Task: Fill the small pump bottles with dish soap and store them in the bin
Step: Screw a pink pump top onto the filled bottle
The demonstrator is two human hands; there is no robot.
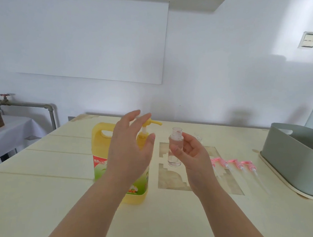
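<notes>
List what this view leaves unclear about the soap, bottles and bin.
Head view only.
Bin interior: hidden by its near wall, cut by the right edge.
Spare bottles: behind the right hand, count unclear.
Held bottle fill level: that hand partly covers it.
Soap jug label: left hand blocks part.

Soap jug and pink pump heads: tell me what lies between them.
In the head view, the right hand holds a clear uncapped bottle between the soap jug and the pink pump heads, above the table's cut-out pattern.
</notes>
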